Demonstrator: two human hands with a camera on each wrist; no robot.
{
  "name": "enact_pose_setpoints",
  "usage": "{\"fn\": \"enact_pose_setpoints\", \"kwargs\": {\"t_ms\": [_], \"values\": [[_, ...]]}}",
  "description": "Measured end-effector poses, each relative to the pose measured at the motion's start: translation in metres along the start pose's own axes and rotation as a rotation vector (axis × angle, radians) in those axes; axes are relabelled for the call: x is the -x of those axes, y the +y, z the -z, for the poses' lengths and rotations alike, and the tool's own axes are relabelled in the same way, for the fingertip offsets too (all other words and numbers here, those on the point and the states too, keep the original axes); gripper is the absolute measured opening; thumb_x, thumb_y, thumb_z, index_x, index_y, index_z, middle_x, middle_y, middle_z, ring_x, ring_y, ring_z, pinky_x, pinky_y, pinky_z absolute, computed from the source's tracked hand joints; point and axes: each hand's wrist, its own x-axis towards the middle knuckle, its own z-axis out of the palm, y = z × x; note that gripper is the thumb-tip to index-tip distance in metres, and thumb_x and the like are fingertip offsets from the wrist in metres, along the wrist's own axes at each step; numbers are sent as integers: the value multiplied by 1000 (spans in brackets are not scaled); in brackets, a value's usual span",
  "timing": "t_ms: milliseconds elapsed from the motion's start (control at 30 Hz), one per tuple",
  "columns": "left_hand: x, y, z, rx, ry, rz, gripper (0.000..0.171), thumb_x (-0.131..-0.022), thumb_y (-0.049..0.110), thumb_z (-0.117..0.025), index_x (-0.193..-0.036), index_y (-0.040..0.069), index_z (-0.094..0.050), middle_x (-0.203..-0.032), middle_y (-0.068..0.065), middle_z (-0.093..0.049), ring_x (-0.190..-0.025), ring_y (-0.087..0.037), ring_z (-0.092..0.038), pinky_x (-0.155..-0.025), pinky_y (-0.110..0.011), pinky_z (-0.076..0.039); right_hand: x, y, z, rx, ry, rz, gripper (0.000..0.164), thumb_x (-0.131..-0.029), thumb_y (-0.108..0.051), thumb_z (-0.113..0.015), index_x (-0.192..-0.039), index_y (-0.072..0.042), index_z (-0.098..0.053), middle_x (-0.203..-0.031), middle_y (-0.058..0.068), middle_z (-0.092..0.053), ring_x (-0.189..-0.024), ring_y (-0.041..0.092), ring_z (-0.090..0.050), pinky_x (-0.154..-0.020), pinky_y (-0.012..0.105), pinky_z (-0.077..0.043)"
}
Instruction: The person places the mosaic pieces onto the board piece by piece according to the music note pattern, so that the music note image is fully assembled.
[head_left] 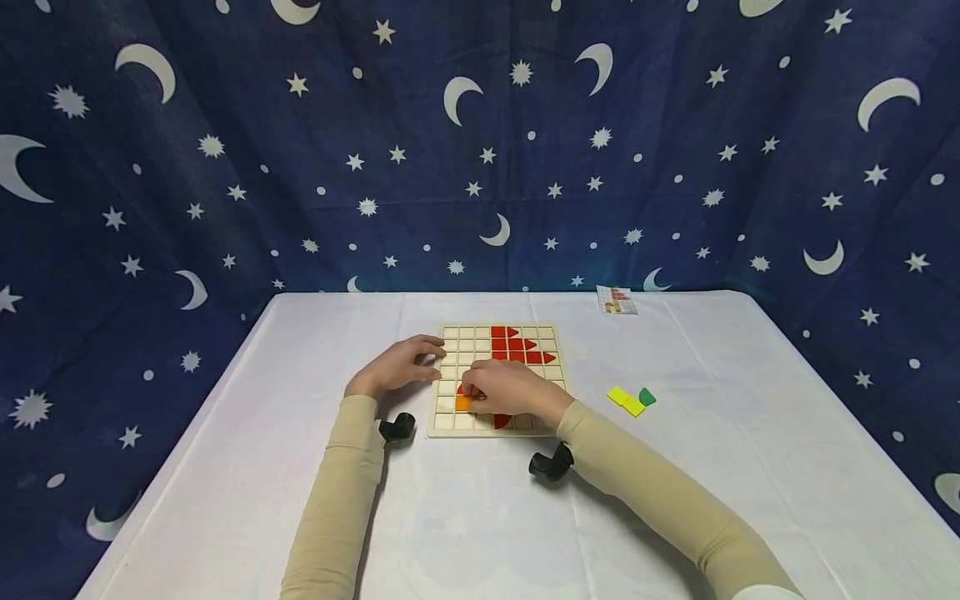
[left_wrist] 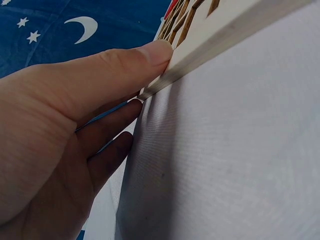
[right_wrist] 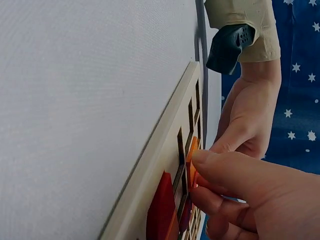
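Observation:
A wooden grid board (head_left: 467, 333) lies on the table, with red square and pointed tiles (head_left: 516, 345) in its far rows. My left hand (head_left: 397, 365) rests at the board's left edge; in the left wrist view its thumb (left_wrist: 156, 52) touches the rim and its fingers lie along the side. My right hand (head_left: 517, 389) is over the near half, its thumb and fingertips bent at an orange tile (right_wrist: 191, 155), which they seem to pinch. A bit of red shows beside the orange tile. A dark red rounded tile (right_wrist: 161, 207) sits nearer; other near cells are hidden by the hand.
Two yellow square tiles (head_left: 626, 401) and a green rounded tile (head_left: 647, 397) lie right of the board. A small pattern card (head_left: 617, 301) is at the table's far edge. Behind the white table (head_left: 480, 517) hangs a blue star-and-moon cloth (head_left: 420, 117).

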Motion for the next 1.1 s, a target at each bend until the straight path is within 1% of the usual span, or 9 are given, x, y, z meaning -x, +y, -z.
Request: {"fn": "enact_pose_setpoints", "kwargs": {"t_ms": [200,300,433,600,700,800,867,967,1100], "values": [[0,0,-1,2,-2,9,43,-91,19,-71,-130,3,-61,-148,-12,-45,-140,-32,-36,-115,-47,-29,-2,0,-4,-6,10,0,14,-90,-24,-71,-101,-16,-71,-95,-6,-63,-85,7,-62,-75,24,-54],[1,0,-1,6,0,18,42,-91,19,-71,-129,3,-62,-147,-12,-46,-139,-32,-36,-115,-47,-29,-3,-1,-5,8,23,3,13,-90,-24,-71,-100,-16,-71,-95,-5,-63,-85,7,-61,-73,24,-53],[3,0,-1,4,5,10,42,-91,19,-71,-129,3,-62,-146,-13,-46,-139,-33,-37,-114,-48,-30,-2,-3,-6,25,42,10,14,-90,-24,-71,-101,-16,-71,-96,-4,-62,-85,8,-60,-72,25,-54],[2,0,-2,-1,1,4,42,-91,19,-71,-128,3,-62,-146,-13,-47,-139,-33,-37,-115,-48,-30,8,3,-3,-26,59,-21,15,-91,-25,-69,-102,-15,-71,-97,-5,-61,-82,8,-59,-72,25,-53],[2,0,-2,3,-3,11,43,-90,19,-71,-129,3,-62,-147,-13,-46,-139,-33,-37,-115,-48,-30,22,14,5,-85,83,-50,18,-91,-25,-68,-105,-13,-71,-99,-3,-63,-85,12,-59,-77,28,-53],[2,1,-2,0,-3,12,43,-91,19,-71,-129,2,-62,-147,-13,-46,-139,-33,-36,-115,-48,-29,42,31,17,-134,109,-79,22,-92,-24,-68,-109,-11,-71,-102,-2,-65,-87,15,-59,-81,31,-53],[2,1,-2,-1,-2,12,43,-91,18,-71,-129,2,-61,-148,-13,-45,-140,-33,-36,-115,-48,-29,57,44,25,-162,124,-93,23,-92,-22,-68,-110,-8,-71,-102,0,-66,-86,17,-59,-79,32,-52],[1,2,-2,0,1,10,43,-91,18,-71,-129,3,-61,-148,-12,-45,-140,-33,-36,-115,-48,-29,80,65,37,-197,128,-142,25,-91,-19,-68,-112,-5,-70,-102,2,-67,-82,18,-57,-75,32,-52],[0,2,-2,-3,1,11,43,-90,18,-71,-129,3,-62,-147,-12,-45,-139,-32,-36,-115,-47,-30,107,90,44,-235,98,-252,29,-91,-19,-69,-116,-4,-68,-104,3,-67,-84,17,-56,-74,32,-51]]}}
